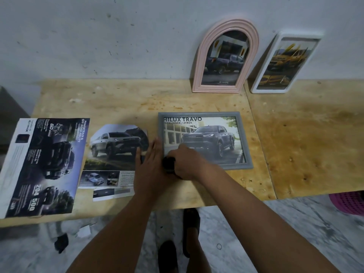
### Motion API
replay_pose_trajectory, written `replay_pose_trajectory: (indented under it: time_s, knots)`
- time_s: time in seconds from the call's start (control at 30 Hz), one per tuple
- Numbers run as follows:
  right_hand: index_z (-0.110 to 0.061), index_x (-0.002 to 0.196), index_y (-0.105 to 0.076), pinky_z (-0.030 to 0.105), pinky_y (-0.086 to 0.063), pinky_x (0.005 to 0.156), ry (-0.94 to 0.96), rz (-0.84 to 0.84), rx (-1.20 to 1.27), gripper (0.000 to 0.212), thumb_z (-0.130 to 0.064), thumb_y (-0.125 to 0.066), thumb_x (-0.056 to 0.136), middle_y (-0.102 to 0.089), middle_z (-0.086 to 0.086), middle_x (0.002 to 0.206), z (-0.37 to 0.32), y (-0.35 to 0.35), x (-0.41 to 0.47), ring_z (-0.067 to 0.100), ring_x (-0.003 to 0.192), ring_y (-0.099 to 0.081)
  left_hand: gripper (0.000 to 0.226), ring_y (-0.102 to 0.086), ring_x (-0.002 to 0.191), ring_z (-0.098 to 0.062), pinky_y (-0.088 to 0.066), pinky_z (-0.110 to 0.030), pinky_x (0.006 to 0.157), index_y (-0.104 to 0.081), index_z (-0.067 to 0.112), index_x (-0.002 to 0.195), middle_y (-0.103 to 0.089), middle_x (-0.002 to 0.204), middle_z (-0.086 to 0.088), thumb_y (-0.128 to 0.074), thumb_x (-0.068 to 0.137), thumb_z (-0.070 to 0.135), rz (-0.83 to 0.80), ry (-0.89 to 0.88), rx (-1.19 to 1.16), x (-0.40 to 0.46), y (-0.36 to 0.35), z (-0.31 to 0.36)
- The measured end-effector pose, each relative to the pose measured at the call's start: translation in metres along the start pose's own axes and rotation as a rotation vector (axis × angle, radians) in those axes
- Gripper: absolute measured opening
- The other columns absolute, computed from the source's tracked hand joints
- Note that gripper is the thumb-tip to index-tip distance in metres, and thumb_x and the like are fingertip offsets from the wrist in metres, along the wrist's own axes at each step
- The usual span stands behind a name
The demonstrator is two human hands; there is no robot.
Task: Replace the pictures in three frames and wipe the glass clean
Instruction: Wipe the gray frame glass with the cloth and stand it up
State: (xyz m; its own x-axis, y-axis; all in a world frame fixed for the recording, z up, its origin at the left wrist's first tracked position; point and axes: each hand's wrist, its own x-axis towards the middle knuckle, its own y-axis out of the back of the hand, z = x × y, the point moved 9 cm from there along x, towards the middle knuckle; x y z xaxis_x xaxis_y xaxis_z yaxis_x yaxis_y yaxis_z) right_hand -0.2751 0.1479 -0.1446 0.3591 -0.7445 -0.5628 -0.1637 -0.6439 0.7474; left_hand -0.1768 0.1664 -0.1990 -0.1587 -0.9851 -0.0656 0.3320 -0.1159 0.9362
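Note:
A grey rectangular frame (244,138) lies flat on the wooden table (305,144), holding a dark pickup picture with the words HILUX TRAVO. My right hand (187,162) grips a small black cloth (169,164) at the frame's lower left corner. My left hand (151,162) lies flat with straight fingers against the frame's left edge. A pink arched frame (226,56) and a white rectangular frame (285,64), each with a truck picture, lean against the wall at the back.
A cut-out brochure page (112,154) lies just left of my left hand, and a larger dark brochure (43,164) lies at the table's left end. A pink basket (348,201) stands on the floor at the right. Paper scraps lie on the floor below the table.

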Motion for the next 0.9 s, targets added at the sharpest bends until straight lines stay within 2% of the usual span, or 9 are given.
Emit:
replay_pose_trajectory:
  time_s: [0.07,0.13,0.23,0.3,0.43,0.57,0.63,0.8,0.9]
  knots:
    - [-0.017,0.132,-0.063,0.032,-0.048,0.086,-0.018,0.01,0.134,0.04,-0.007,-0.045,0.098,-0.062,0.013,0.131,0.014,0.017,0.005,0.032,0.115,-0.061,0.122,-0.011,0.158,-0.015,0.0,-0.054,0.127,-0.013,0.012,0.163,-0.016,0.171,-0.004,-0.037,0.075,0.094,0.014,0.013,-0.014,0.0,0.003,0.001]
    - [-0.022,0.13,-0.065,0.032,-0.048,0.086,-0.077,0.143,0.246,0.041,-0.006,-0.046,0.098,-0.064,0.01,0.13,0.036,0.046,0.013,0.03,0.116,-0.061,0.131,-0.006,0.158,-0.011,0.003,-0.051,0.127,-0.012,0.013,0.163,-0.014,0.171,-0.002,-0.035,0.069,0.101,0.013,0.035,-0.02,0.0,0.006,0.002]
    - [-0.026,0.135,-0.061,0.042,-0.052,0.088,-0.142,0.416,0.158,0.044,-0.01,-0.051,0.095,-0.055,0.012,0.129,0.06,0.08,0.031,0.033,0.112,-0.058,0.138,-0.002,0.158,-0.008,0.005,-0.049,0.128,-0.001,0.013,0.163,-0.012,0.172,0.001,-0.04,0.066,0.103,0.022,0.058,-0.043,-0.001,0.008,0.003]
    - [-0.024,0.14,-0.056,0.043,-0.05,0.084,-0.15,0.473,0.044,0.047,-0.01,-0.052,0.095,-0.048,0.012,0.128,0.061,0.081,0.043,0.035,0.113,-0.053,0.138,0.0,0.157,-0.007,0.005,-0.049,0.128,0.001,0.014,0.163,-0.01,0.172,0.001,-0.042,0.066,0.102,0.015,0.063,-0.044,-0.002,0.008,0.003]
    - [-0.022,0.137,-0.054,0.043,-0.051,0.087,-0.091,0.374,-0.08,0.044,-0.013,-0.051,0.094,-0.043,0.01,0.131,0.049,0.056,0.058,0.033,0.118,-0.05,0.138,-0.002,0.158,-0.008,-0.002,-0.052,0.127,-0.002,0.012,0.163,-0.012,0.172,0.001,-0.042,0.066,0.102,0.011,0.062,-0.014,0.0,0.007,0.002]
    - [-0.029,0.138,-0.055,0.045,-0.054,0.088,0.039,0.303,-0.068,0.042,-0.024,-0.051,0.097,-0.045,0.007,0.13,0.033,0.035,0.049,0.033,0.114,-0.056,0.136,-0.006,0.158,-0.01,-0.004,-0.054,0.127,-0.007,0.011,0.163,-0.013,0.171,0.0,-0.041,0.067,0.102,0.016,0.058,-0.002,-0.001,0.007,0.002]
    - [-0.033,0.139,-0.055,0.045,-0.054,0.088,0.079,0.234,-0.088,0.042,-0.023,-0.051,0.098,-0.045,0.005,0.13,0.029,0.023,0.042,0.032,0.114,-0.056,0.135,-0.008,0.158,-0.011,-0.005,-0.054,0.127,-0.008,0.012,0.163,-0.014,0.171,0.0,-0.043,0.068,0.101,0.013,0.056,-0.007,-0.001,0.007,0.002]
    - [-0.034,0.138,-0.055,0.04,-0.052,0.088,0.175,0.116,-0.155,0.045,-0.019,-0.057,0.096,-0.045,0.003,0.131,0.016,0.005,0.022,0.028,0.117,-0.054,0.13,-0.01,0.158,-0.012,0.0,-0.051,0.127,-0.011,0.012,0.163,-0.015,0.171,-0.001,-0.046,0.07,0.097,0.01,0.058,-0.029,-0.001,0.006,0.002]
    - [-0.033,0.139,-0.054,0.041,-0.05,0.087,0.236,0.073,-0.243,0.042,-0.02,-0.054,0.099,-0.043,0.005,0.133,0.008,-0.004,0.011,0.03,0.115,-0.055,0.125,-0.011,0.158,-0.013,0.005,-0.049,0.127,-0.009,0.013,0.163,-0.012,0.171,-0.002,-0.043,0.073,0.093,-0.005,0.036,-0.019,0.0,0.003,0.002]
